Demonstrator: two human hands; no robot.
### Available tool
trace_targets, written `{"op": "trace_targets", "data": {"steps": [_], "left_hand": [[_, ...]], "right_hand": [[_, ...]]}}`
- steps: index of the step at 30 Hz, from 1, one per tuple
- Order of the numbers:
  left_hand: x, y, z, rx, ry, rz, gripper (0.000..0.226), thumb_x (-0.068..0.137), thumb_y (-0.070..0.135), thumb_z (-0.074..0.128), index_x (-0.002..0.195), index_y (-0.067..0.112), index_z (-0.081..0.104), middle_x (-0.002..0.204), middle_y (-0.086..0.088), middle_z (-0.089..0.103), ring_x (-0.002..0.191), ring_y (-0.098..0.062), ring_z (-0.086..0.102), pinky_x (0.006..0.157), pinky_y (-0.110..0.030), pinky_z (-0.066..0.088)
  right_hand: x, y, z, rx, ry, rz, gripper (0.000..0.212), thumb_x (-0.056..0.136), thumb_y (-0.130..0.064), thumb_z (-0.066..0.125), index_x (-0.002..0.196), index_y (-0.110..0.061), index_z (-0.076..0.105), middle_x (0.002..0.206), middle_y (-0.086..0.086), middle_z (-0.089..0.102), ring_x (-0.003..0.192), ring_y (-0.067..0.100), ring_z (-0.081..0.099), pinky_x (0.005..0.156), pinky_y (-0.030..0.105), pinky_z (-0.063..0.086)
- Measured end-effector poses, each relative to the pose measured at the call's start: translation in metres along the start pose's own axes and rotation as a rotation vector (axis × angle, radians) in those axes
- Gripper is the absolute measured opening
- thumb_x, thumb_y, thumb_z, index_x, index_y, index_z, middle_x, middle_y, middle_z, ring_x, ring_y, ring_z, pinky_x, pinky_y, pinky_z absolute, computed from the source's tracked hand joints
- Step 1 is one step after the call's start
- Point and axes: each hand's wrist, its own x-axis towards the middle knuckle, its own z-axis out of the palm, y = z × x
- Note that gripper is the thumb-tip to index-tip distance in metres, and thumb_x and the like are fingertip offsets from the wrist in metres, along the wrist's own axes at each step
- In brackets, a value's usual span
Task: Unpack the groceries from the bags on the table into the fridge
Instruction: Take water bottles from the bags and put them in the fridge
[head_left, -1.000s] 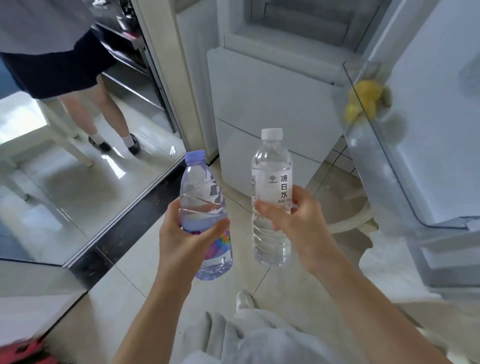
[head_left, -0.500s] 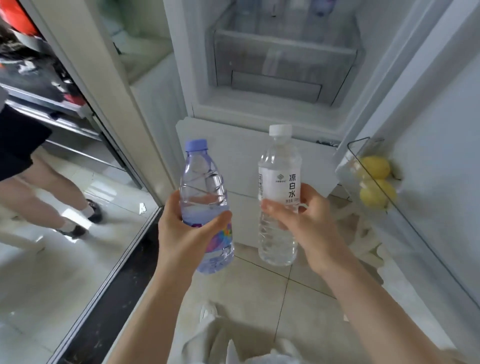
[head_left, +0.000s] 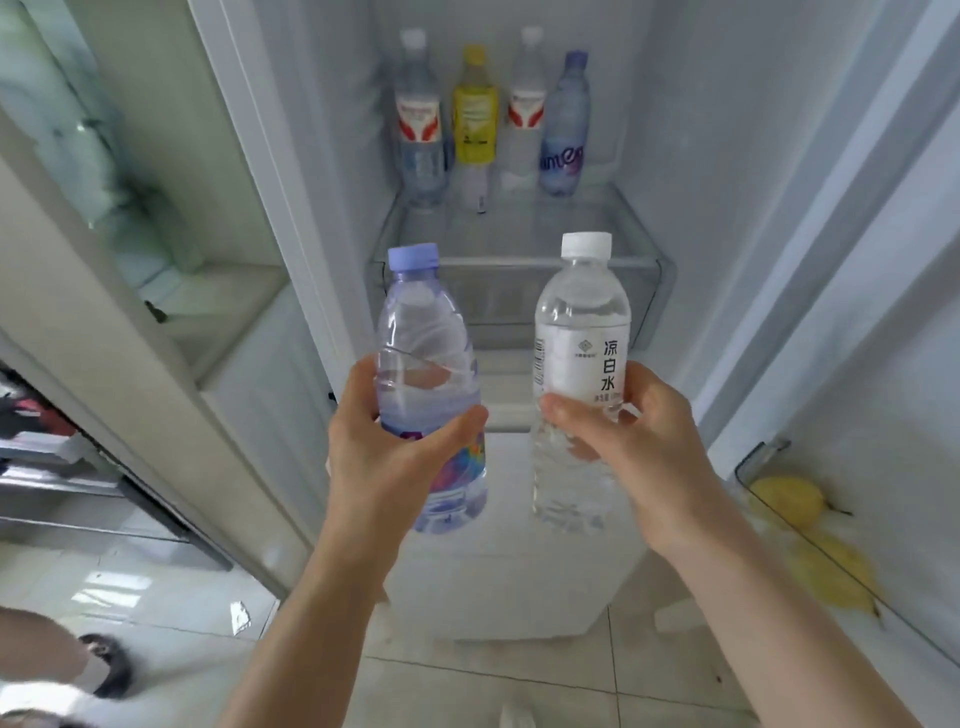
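Head view, the only one. Fridge (head_left: 727, 156) open, door swung out on the right. Part done: four bottles (head_left: 491, 114) already stand in a row at the far end of the glass shelf (head_left: 519, 228), and yellow fruit (head_left: 789, 501) sits in the door bin (head_left: 748, 467) at right. Left to do, as I judge it: the two bottles in hand are not yet on any shelf; bags and counter are out of frame, so how much remains there can't be told.

Left hand (head_left: 384, 457) is wrapped round the middle of the purple-capped bottle (head_left: 428, 364), thumb across the near face, fingers curled behind. Bottle upright, slightly tilted, cap above the hand, base below it.

Right hand (head_left: 639, 447) grips the white-capped bottle (head_left: 579, 332) at mid-body just under the label, thumb on the near side, fingers round the right side. Upright.

Both bottles are held side by side, near each other but apart, in front of the open compartment, near of the shelf edge and lower than the row of stored bottles. Free shelf space shows in front of that row.

Another person's foot (head_left: 104, 665) at bottom left on the floor.
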Motion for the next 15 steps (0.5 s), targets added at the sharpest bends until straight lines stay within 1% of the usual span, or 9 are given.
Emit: {"op": "trace_targets", "data": {"steps": [2,4,8,11,13,15], "left_hand": [[0.025,0.008,0.009,-0.014,-0.006,0.040,0.051,0.061,0.013,0.088,0.098,0.033,0.058,0.086,0.014,0.070,0.079,-0.004,0.070,0.061,-0.017,0.055],[0.049,0.015,0.019,-0.026,0.001,0.079,0.053,0.062,0.010,0.088,0.102,0.029,0.059,0.086,0.016,0.070,0.079,-0.003,0.069,0.060,-0.015,0.054],[0.094,0.026,0.039,-0.046,0.031,0.150,0.053,0.062,0.009,0.087,0.105,0.022,0.060,0.088,0.008,0.070,0.079,-0.004,0.069,0.059,-0.014,0.052],[0.127,0.035,0.054,-0.058,0.055,0.183,0.051,0.063,0.007,0.087,0.104,0.020,0.060,0.086,0.008,0.069,0.074,0.001,0.068,0.058,-0.011,0.051],[0.147,0.040,0.062,-0.068,0.067,0.202,0.049,0.062,0.007,0.088,0.101,0.019,0.060,0.082,0.009,0.069,0.071,0.001,0.068,0.057,-0.011,0.051],[0.169,0.044,0.069,-0.074,0.078,0.223,0.046,0.062,0.006,0.088,0.094,0.023,0.060,0.077,0.012,0.070,0.069,0.000,0.069,0.056,-0.013,0.051]], "right_hand": [[0.021,-0.010,0.004,0.007,0.010,-0.026,0.034,0.071,-0.020,0.080,0.102,-0.021,0.066,0.087,-0.007,0.074,0.077,0.004,0.069,0.067,0.024,0.051],[0.043,-0.018,0.007,0.012,0.014,-0.063,0.032,0.071,-0.020,0.080,0.100,-0.022,0.066,0.085,-0.008,0.074,0.075,0.003,0.068,0.064,0.022,0.049],[0.090,-0.036,0.015,0.029,0.035,-0.119,0.034,0.068,-0.022,0.083,0.099,-0.023,0.067,0.083,-0.010,0.074,0.074,0.002,0.068,0.066,0.024,0.050],[0.126,-0.049,0.020,0.035,0.069,-0.170,0.042,0.062,-0.025,0.087,0.099,-0.022,0.068,0.084,-0.008,0.074,0.078,0.007,0.070,0.069,0.026,0.052],[0.146,-0.058,0.023,0.035,0.075,-0.205,0.043,0.062,-0.024,0.087,0.101,-0.023,0.068,0.085,-0.009,0.074,0.078,0.004,0.070,0.066,0.020,0.051],[0.164,-0.068,0.025,0.009,0.106,-0.257,0.041,0.062,-0.023,0.087,0.099,-0.025,0.068,0.084,-0.014,0.074,0.075,-0.001,0.068,0.061,0.013,0.049]]}}
